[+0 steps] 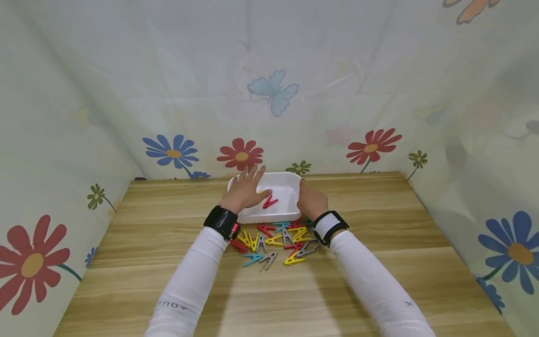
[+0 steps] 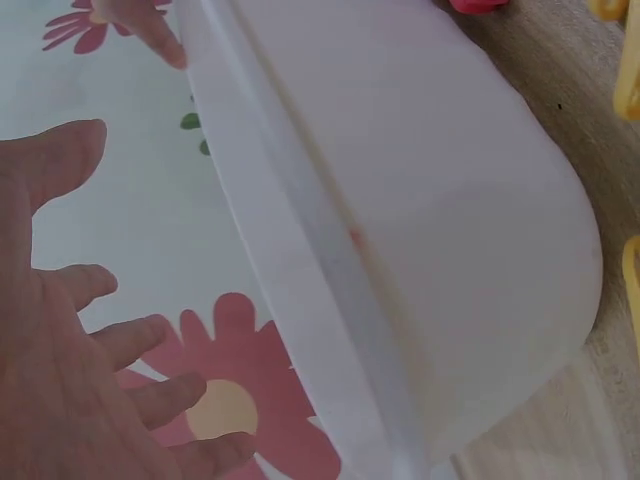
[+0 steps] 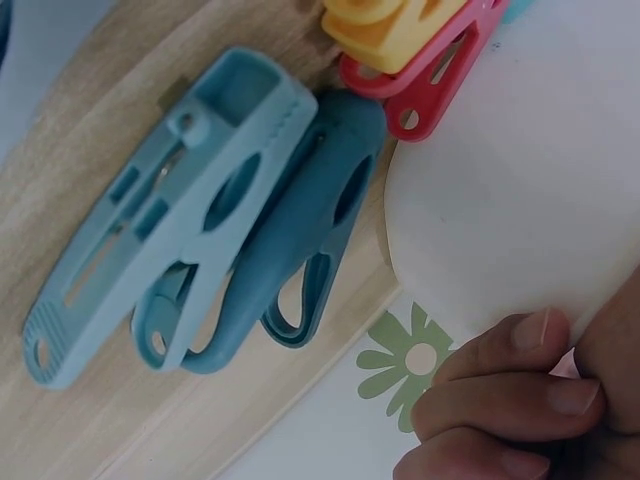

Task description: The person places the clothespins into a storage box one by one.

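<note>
A white plastic tray (image 1: 269, 218) stands near the back of the wooden table, with a red clothespin (image 1: 270, 201) inside it. My left hand (image 1: 245, 191) is over the tray's left part, its fingers spread and nothing held. In the left wrist view that hand (image 2: 80, 330) appears apart from the tray's outer wall (image 2: 450, 200). At the right end, my right hand (image 1: 312, 200) grips the tray's rim. Its curled fingers (image 3: 505, 405) show against the tray's outside in the right wrist view; the thumb's hold is partly hidden.
Several clothespins in yellow (image 1: 294, 259), red (image 1: 238, 246), grey (image 1: 261, 243) and blue (image 1: 252, 258) lie loosely in front of the tray. Two blue clothespins (image 3: 170, 225) lie close to the right wrist. A flower-patterned curtain (image 1: 269, 135) hangs behind the table's back edge.
</note>
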`<state>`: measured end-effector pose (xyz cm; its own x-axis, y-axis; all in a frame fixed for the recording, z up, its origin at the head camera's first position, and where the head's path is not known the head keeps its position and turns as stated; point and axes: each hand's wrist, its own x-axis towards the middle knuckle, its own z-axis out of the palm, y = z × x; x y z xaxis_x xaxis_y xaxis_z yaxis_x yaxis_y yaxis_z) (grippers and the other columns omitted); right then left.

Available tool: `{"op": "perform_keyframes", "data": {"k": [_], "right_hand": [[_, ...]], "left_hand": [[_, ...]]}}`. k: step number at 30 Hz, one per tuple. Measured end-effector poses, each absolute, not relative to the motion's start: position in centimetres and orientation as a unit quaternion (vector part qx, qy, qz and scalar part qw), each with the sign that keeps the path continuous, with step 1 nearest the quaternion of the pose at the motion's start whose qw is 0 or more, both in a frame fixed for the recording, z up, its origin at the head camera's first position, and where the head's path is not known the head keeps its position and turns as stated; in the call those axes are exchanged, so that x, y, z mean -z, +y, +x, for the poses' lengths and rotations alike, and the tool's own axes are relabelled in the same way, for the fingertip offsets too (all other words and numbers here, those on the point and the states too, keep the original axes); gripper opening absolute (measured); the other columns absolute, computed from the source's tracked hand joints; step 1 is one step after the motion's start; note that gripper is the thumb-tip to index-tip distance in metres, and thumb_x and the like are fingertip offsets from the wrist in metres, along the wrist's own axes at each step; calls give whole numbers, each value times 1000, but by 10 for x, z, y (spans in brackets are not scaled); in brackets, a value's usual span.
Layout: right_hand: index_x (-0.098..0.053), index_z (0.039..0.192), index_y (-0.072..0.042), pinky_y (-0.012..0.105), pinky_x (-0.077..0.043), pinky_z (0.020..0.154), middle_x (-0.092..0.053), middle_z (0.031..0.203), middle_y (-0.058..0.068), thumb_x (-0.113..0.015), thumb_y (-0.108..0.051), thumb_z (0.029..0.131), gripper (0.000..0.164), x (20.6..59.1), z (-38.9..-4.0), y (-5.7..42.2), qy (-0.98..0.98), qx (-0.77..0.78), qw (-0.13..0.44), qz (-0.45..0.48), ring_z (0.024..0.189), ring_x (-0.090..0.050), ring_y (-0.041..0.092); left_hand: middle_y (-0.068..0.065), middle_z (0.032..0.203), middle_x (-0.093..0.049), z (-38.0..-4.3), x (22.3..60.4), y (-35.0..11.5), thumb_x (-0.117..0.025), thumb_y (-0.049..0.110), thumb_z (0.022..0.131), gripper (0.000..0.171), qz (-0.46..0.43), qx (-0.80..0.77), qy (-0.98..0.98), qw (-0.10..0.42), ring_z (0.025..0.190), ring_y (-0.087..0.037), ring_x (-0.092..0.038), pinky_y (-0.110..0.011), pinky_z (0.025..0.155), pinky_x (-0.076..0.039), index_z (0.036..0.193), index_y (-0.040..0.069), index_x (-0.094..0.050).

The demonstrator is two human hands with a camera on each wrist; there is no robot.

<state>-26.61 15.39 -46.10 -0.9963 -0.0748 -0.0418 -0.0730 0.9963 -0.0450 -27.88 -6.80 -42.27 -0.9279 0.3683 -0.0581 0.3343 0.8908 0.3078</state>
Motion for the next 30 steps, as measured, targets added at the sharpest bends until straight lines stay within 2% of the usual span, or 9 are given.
{"op": "perform_keyframes", "data": {"k": [8, 22, 30], "right_hand": [[-29, 153, 0, 30, -32, 41, -45, 53, 1, -54, -17, 94, 66, 460, -266, 154, 999, 25, 32, -32, 45, -41, 15], [-30, 153, -1, 33, -35, 41, -48, 54, 3, -54, -17, 93, 66, 463, -269, 154, 998, 40, 33, -32, 46, -45, 17], [-29, 153, 0, 32, -34, 41, -47, 55, 4, -52, -16, 94, 65, 462, -269, 155, 998, 43, 33, -34, 47, -44, 18]], "left_hand": [[-7, 167, -9, -260, 407, -78, -52, 57, 94, 84, 196, -133, 971, 11, 154, -36, -7, -61, 119, -12, 160, 24, -11], [-8, 165, -17, -203, 381, -97, -59, 51, 93, 81, 269, -73, 957, -77, 153, -34, -14, -57, 120, -17, 158, 21, -21], [-6, 164, -22, -168, 387, -104, -61, 48, 92, 78, 314, -75, 938, -123, 152, -33, -19, -56, 119, -21, 157, 21, -26]]}}
